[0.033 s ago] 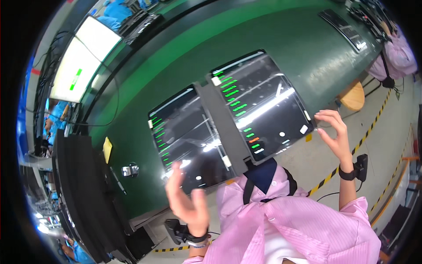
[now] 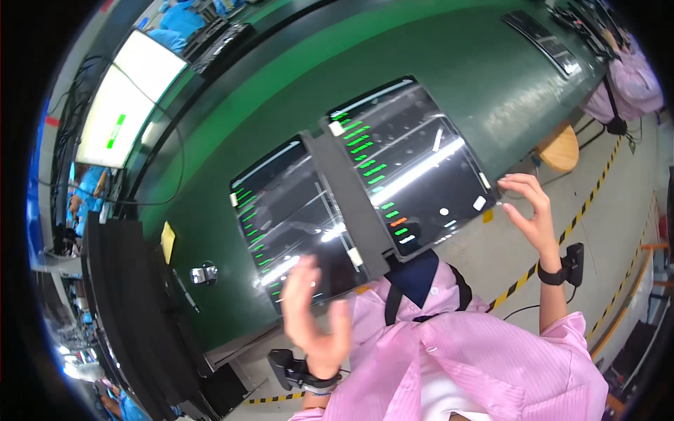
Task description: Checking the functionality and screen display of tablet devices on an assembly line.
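Left tablet (image 2: 291,203) and right tablet (image 2: 439,179) both lit on the desk (image 2: 477,77), flanking the dark divider (image 2: 347,196). Progress, my read: lists are up on both; left of divider all visible rows green, right of it mostly green plus one orange row (image 2: 399,222), so most looks done, orange one looks open. Left hand (image 2: 316,337) left of divider's near end, thumb spread wide, nothing visible in it; blurred, can't tell contact. Right hand (image 2: 535,214) well right of divider, wide, empty, by right tablet's near corner; touch unclear.
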Demonstrator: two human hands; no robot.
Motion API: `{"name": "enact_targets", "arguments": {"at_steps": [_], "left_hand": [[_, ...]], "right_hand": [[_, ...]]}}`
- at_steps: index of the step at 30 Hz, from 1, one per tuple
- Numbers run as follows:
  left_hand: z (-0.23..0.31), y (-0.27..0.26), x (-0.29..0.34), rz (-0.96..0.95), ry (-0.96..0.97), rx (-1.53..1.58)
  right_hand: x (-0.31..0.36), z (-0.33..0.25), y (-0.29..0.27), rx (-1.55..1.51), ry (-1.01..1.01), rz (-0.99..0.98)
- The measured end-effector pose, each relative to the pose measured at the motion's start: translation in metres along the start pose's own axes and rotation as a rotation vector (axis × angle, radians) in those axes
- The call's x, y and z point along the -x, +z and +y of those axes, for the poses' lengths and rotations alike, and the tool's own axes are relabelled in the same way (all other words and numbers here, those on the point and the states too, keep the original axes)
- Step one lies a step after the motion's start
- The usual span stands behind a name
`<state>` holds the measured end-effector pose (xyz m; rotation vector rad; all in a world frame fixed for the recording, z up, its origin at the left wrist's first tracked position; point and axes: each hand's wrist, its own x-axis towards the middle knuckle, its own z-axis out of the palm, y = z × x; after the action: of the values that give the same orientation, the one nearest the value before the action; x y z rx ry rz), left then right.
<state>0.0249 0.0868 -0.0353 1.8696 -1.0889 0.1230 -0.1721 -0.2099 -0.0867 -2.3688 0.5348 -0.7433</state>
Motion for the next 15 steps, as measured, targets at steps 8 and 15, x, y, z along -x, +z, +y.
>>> {"name": "enact_targets", "arguments": {"at_steps": [8, 15], "left_hand": [[0.047, 0.130, -0.028, -0.250, 0.167, 0.045], [0.036, 0.189, -0.027, -0.261, 0.278, -0.071]], "right_hand": [[0.015, 0.014, 0.015, -0.222, 0.067, 0.091], [0.018, 0.022, 0.030, -0.152, -0.035, 0.171]]}}
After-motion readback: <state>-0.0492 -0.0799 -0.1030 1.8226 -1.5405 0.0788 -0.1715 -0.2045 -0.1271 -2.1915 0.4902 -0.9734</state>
